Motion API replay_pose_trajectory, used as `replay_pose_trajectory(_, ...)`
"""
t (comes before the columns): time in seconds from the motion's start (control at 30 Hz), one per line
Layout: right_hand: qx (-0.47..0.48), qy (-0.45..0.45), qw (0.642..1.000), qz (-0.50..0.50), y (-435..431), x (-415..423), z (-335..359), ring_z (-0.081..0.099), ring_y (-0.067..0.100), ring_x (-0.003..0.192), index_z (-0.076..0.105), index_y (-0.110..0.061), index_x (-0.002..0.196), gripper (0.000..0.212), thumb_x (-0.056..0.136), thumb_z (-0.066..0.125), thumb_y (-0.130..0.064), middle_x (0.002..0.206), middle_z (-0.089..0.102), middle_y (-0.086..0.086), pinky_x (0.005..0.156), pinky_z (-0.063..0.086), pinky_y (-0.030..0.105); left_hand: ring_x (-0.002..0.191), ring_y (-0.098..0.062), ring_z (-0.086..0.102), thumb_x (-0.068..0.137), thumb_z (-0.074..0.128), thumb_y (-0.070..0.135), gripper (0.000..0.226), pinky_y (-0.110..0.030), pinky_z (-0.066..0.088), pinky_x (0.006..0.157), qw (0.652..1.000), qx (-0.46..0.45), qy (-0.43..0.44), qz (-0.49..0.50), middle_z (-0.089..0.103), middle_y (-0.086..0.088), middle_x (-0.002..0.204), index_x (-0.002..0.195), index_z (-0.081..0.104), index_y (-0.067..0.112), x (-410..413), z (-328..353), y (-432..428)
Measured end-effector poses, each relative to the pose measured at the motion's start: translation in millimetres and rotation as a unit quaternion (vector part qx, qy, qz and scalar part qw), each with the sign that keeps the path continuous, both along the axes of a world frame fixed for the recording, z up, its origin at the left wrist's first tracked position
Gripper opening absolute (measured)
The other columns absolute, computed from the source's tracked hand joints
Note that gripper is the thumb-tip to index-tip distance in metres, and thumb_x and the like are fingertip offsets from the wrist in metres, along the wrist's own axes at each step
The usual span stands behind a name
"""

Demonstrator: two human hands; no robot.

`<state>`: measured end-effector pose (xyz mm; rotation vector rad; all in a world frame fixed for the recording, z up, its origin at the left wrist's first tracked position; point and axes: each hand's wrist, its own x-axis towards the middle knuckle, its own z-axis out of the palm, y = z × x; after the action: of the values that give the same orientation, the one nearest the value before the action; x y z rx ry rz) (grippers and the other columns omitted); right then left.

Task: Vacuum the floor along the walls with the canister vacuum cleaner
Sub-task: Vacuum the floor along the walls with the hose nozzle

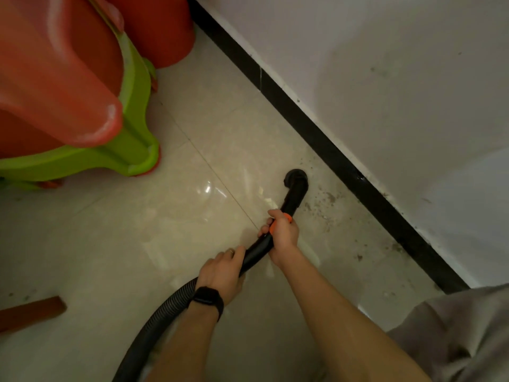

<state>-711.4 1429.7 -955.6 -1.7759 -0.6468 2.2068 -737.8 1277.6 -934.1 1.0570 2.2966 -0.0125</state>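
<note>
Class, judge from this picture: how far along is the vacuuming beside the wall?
Looks done: tiles toward the red stools show no grit. In hand: left hand and right hand grip the hose, nozzle near the black skirting. Left: grey debris along the skirting nearer the person.

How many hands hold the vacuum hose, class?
2. The left hand grips the black hose nearer the camera; the right hand grips it further along, at the orange collar behind the nozzle. None hidden.
</note>
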Motion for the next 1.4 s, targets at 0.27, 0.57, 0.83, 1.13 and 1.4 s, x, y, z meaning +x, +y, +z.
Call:
replay_pose_trajectory(0.27, 0.032, -0.004, 0.999, 0.004, 35.9, -6.2, -1.7, 0.042, 0.014, 0.044, 0.053, -0.011, 0.083, 0.016, 0.089, 0.065, -0.003, 0.058, 0.048, 0.000, 0.046, 0.043, 0.027, 0.104, -0.024, 0.055, 0.093, 0.053, 0.034, 0.042, -0.033, 0.038, 0.071, 0.998, 0.057, 0.005, 0.037, 0.055, -0.001, 0.118, 0.130, 0.037, 0.022, 2.4, -14.9, 29.2)
replay_pose_trajectory(0.57, 0.053, -0.012, 0.998, 0.022, 55.8, -12.2, -12.3, 0.042, 0.013, 0.043, 0.053, -0.013, 0.083, 0.015, 0.090, 0.065, -0.007, 0.058, 0.048, -0.001, 0.047, 0.044, 0.027, 0.100, -0.021, 0.056, 0.094, 0.053, 0.035, 0.034, -0.031, 0.037, 0.070, 0.992, 0.097, -0.006, 0.075, 0.056, -0.001, 0.116, 0.123, 0.042, 0.021, 4.3, -31.9, 44.4)
replay_pose_trajectory(0.83, 0.090, -0.041, 0.994, 0.050, 74.6, -35.7, -15.1, 0.043, 0.015, 0.042, 0.053, -0.011, 0.083, 0.014, 0.091, 0.063, -0.007, 0.057, 0.048, 0.001, 0.047, 0.044, 0.029, 0.094, -0.022, 0.057, 0.094, 0.052, 0.033, 0.031, -0.032, 0.042, 0.069, 0.987, 0.116, -0.033, 0.110, 0.060, -0.002, 0.107, 0.120, 0.041, 0.022, -8.6, -38.1, 65.4)
replay_pose_trajectory(1.13, 0.073, -0.039, 0.996, 0.042, 36.2, -37.8, -11.3, 0.047, 0.015, 0.045, 0.052, -0.010, 0.088, 0.015, 0.093, 0.067, -0.009, 0.059, 0.050, 0.002, 0.048, 0.048, 0.030, 0.078, -0.021, 0.059, 0.088, 0.054, 0.036, 0.025, -0.031, 0.047, 0.061, 0.988, 0.080, -0.077, 0.107, 0.061, 0.002, 0.091, 0.109, 0.042, 0.028, -28.8, -30.2, 26.9)
replay_pose_trajectory(1.4, 0.016, -0.031, 0.999, 0.009, -60.1, -3.1, -9.2, 0.053, 0.015, 0.048, 0.054, -0.009, 0.104, 0.017, 0.094, 0.069, -0.011, 0.068, 0.055, 0.006, 0.054, 0.054, 0.032, 0.088, -0.022, 0.058, 0.092, 0.052, 0.038, 0.032, -0.032, 0.041, 0.063, 0.998, 0.015, -0.050, 0.038, 0.059, 0.001, 0.103, 0.120, 0.045, 0.024, -17.0, -20.8, -67.3)
